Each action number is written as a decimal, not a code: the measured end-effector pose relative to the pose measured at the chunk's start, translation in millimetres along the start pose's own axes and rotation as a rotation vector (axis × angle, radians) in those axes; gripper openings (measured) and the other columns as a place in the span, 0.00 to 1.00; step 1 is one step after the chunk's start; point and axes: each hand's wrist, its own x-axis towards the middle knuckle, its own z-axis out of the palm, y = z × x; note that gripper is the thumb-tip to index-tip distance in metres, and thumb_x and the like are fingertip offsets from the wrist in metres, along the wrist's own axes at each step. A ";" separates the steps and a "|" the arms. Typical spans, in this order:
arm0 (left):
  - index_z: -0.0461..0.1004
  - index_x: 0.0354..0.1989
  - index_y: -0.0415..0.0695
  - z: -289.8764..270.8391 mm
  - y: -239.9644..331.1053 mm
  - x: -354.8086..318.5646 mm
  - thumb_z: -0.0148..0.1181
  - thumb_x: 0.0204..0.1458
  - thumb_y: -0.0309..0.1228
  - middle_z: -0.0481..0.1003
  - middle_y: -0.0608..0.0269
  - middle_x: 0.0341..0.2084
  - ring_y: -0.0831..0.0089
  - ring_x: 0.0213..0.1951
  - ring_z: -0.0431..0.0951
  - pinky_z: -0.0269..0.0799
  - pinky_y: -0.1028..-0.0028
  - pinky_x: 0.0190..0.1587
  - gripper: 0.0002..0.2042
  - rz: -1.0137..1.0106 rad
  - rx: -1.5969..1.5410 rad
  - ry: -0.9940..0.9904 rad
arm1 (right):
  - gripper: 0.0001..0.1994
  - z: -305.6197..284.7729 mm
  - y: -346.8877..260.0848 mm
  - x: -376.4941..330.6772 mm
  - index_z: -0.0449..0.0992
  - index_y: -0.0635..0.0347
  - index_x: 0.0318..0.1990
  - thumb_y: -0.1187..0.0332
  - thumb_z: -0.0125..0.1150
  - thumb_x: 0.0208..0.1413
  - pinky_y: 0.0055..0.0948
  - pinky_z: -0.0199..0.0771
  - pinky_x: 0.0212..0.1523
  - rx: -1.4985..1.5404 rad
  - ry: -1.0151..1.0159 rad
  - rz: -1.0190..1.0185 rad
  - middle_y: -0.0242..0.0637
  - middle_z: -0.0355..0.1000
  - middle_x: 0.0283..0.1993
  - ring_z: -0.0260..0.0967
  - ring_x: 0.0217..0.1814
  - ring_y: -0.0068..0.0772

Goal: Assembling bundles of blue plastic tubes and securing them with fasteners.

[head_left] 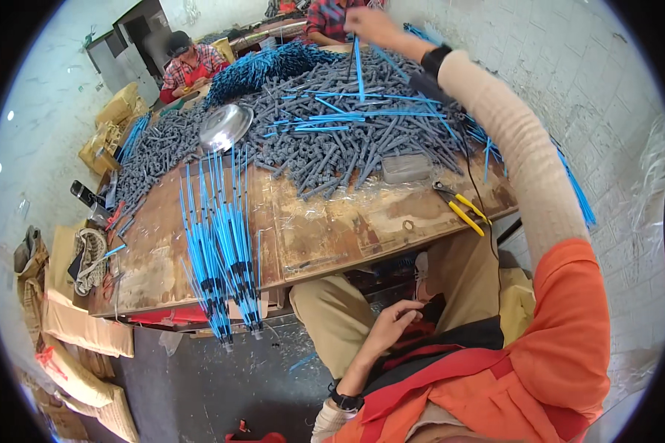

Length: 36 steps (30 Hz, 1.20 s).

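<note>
My right hand point(377, 28) is raised over the far side of the table, its fingers closed at the top of a thin blue rod point(360, 70) that hangs down over the pile. Beneath it spreads a large heap of grey ribbed plastic pieces point(332, 159), with several loose blue rods point(332, 118) lying across the top. Low in front of my lap, my left hand point(393, 325) has its fingers curled together; what they hold, if anything, cannot be made out. Bundles of blue rods with black parts point(225, 247) lie at the table's left front, their ends jutting past the edge.
Yellow-handled pliers point(465, 213) lie at the right front edge, near a clear plastic box point(406, 168) and a dark cable point(474, 177). A shiny metal bowl point(226, 127) rests against the heap. Two other people point(188, 66) sit at the far side. Sacks and cartons point(89, 325) stand left.
</note>
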 end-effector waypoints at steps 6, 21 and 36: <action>0.75 0.46 0.37 -54.5 84.4 -28.4 0.52 0.60 0.24 0.78 0.60 0.38 0.72 0.45 0.77 0.70 0.74 0.51 0.10 0.376 0.203 0.494 | 0.10 -147.8 -121.7 36.0 0.79 0.57 0.35 0.62 0.54 0.57 0.32 0.72 0.32 0.391 -0.202 0.038 0.38 0.77 0.30 0.75 0.31 0.35; 0.69 0.46 0.45 -44.6 146.6 11.8 0.52 0.62 0.26 0.68 0.67 0.24 0.79 0.21 0.66 0.67 0.77 0.22 0.06 0.665 -0.672 0.598 | 0.18 -123.0 -276.3 -222.1 0.74 0.61 0.43 0.53 0.52 0.64 0.25 0.76 0.33 1.423 -1.258 0.582 0.36 0.77 0.34 0.77 0.32 0.28; 0.70 0.42 0.46 -132.6 122.4 24.0 0.53 0.60 0.26 0.74 0.64 0.26 0.78 0.24 0.72 0.59 0.80 0.21 0.04 0.443 -0.747 0.112 | 0.03 167.5 -92.4 -90.9 0.74 0.58 0.29 0.71 0.55 0.47 0.48 0.72 0.35 -0.163 -0.220 -0.233 0.42 0.72 0.30 0.72 0.38 0.48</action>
